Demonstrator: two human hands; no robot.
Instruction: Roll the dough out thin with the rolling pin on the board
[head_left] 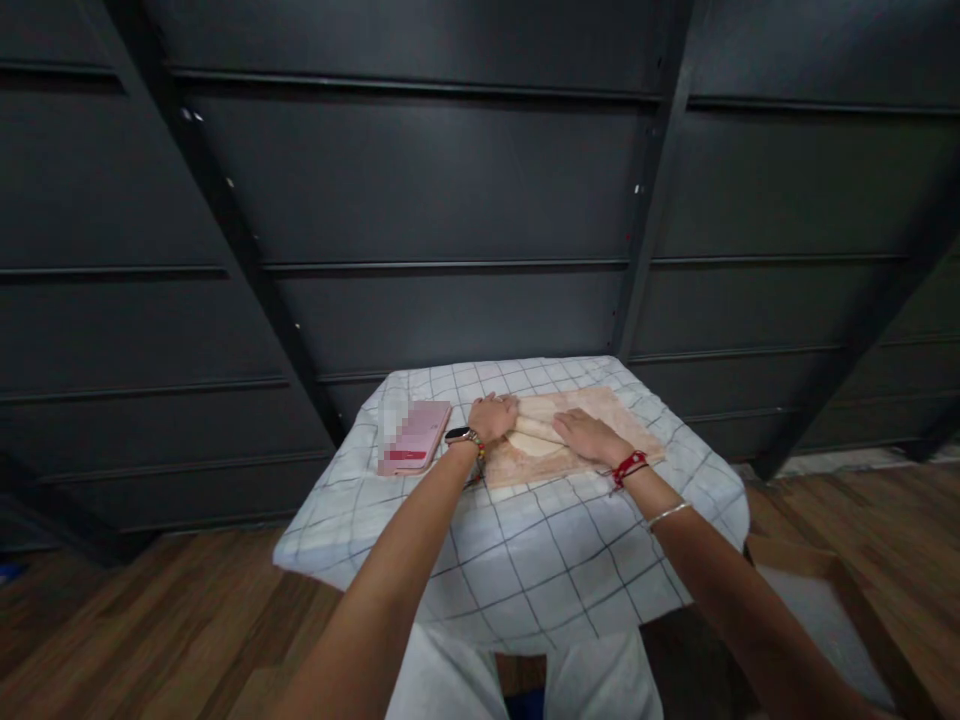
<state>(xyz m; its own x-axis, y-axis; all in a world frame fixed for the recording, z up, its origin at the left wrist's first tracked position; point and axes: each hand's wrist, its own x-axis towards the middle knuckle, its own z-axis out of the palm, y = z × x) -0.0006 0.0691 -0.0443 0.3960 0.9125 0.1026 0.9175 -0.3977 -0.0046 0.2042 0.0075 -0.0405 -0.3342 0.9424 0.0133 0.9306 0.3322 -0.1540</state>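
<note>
White cloth with thin dark squares covers the small table I am looking at, and a dark wall stands behind it at twelve o'clock. A person sits at six o'clock, white trouser legs poking out under the cloth. A pinkish flat mat lies on the table, and a pale roll rests on it, between the two hands. A flat pale piece shows just beside the roll, toward six o'clock. The left hand is at the roll's ten o'clock end, its fingers a bit apart; I cannot tell if they curl around it. The right hand lies over the other end, at four o'clock, with its fingers straight and close together, not gripping. The left wrist wears a watch, and the right one has a red bracelet and a silver bangle. At nine o'clock from the mat lies a flat pink thing, partly blurred. Down on the brown floor, at four o'clock, sits an open box.
</note>
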